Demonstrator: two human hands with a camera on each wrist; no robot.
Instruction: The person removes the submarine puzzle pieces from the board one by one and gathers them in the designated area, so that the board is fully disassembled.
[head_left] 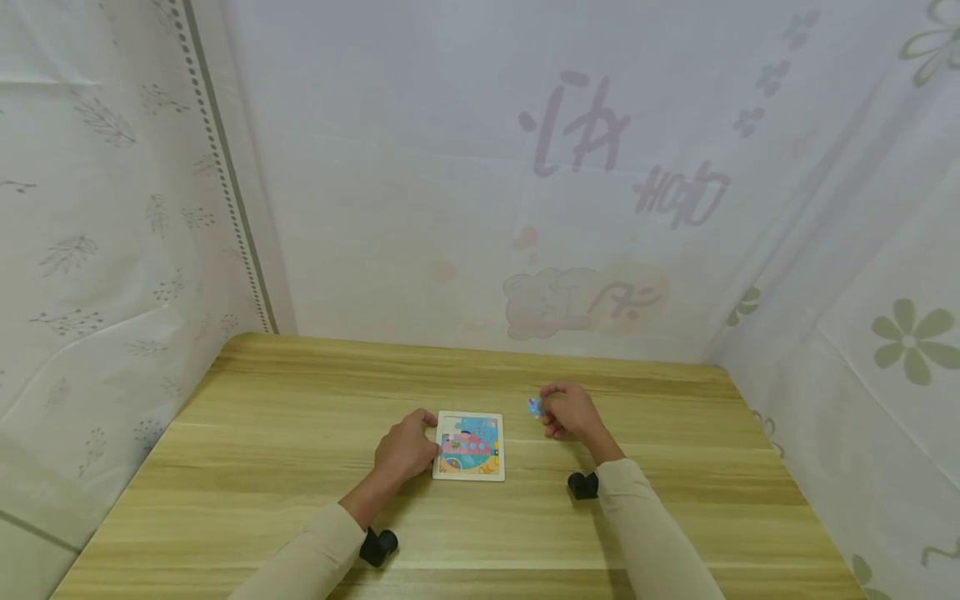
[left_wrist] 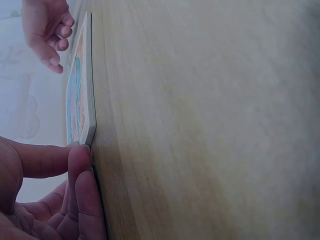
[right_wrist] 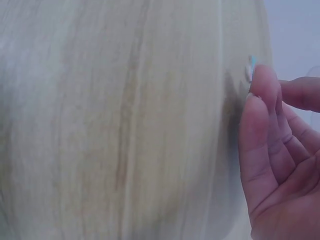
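A square jigsaw puzzle (head_left: 471,446) in a pale frame lies flat on the table, showing a pink and teal submarine on blue. Its upper-left corner looks pale and bare. My left hand (head_left: 407,448) holds the frame's left edge; in the left wrist view, thumb and index finger (left_wrist: 80,160) pinch the board (left_wrist: 89,100) at its near end. To the right of the puzzle, my right hand (head_left: 568,410) pinches a small blue puzzle piece (head_left: 534,407) with pink marks. Only a sliver of that piece (right_wrist: 251,69) shows past the fingertips in the right wrist view.
The wood-grain table (head_left: 300,400) reaches back to a white printed curtain (head_left: 390,208), with more curtains at both sides. Black wrist mounts (head_left: 378,547) hang beside both sleeves, close above the tabletop.
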